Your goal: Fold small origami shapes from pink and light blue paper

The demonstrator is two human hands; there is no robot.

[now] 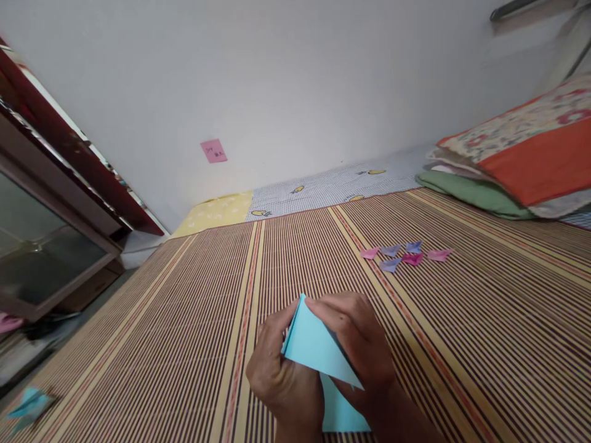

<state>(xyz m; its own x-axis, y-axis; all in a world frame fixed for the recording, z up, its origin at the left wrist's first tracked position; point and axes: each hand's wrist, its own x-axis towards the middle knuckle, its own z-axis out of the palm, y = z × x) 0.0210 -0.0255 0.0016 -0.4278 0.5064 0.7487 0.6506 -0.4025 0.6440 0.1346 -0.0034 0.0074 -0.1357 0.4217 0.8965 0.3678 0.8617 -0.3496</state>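
Note:
A light-blue sheet of origami paper [318, 344], folded to a peak at the top, is held between both hands over the striped mat. My left hand [289, 381] is closed around its left edge, with the fingertips near the peak. From the other side my right hand [362, 338] grips the sloping right edge, its fingers pressed along the paper. Below the folded part, more light-blue paper [341, 409] shows between the wrists; whether it is the same sheet I cannot tell. The fingers partly hide the paper's back side.
Several small folded paper pieces [412, 258] in pink, purple and blue lie on the bamboo mat [184, 344]. A light-blue folded paper [31, 406] is at lower left. Folded bedding [521, 160] is stacked at right. A pink note [213, 151] sticks to the wall.

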